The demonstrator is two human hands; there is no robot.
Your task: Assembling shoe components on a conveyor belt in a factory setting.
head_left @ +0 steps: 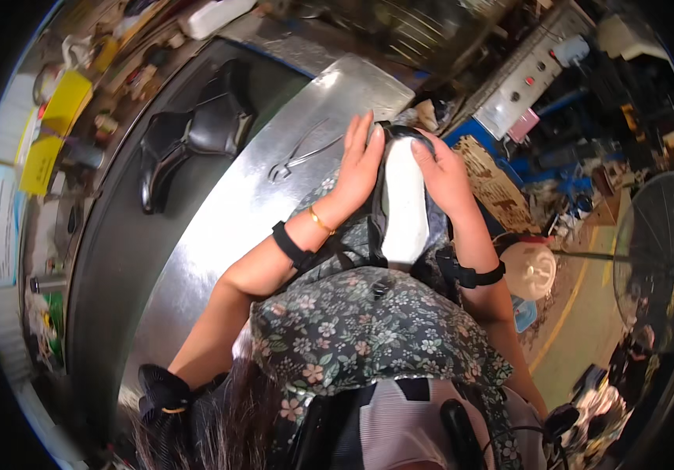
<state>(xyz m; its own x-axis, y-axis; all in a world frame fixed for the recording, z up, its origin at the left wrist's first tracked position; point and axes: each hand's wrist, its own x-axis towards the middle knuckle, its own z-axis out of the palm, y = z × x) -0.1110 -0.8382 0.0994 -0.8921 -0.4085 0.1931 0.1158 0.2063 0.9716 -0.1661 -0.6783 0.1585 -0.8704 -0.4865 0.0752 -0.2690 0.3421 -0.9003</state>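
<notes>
A dark shoe [378,211] lies bottom up over my lap, its toe pointing away from me and its long white underside [405,204] facing up. My right hand [448,178] is closed round the right side near the toe, the thumb on the white underside. On the opposite side my left hand [360,164] rests against the dark edge near the toe, its fingers stretched out straight. The far side of the shoe, and whatever the right fingers touch beneath it, is hidden. Left of my left hand, a thin metal hand tool [294,164] with looped ends lies on the shiny metal tabletop [219,211].
Beyond the tabletop, black leather shoe pieces [196,129] lie on a dark belt [110,290]. A control panel [517,98] with knobs stands at the far right. A beige lidded container [529,270] is by my right forearm, with a fan [658,243] farther right.
</notes>
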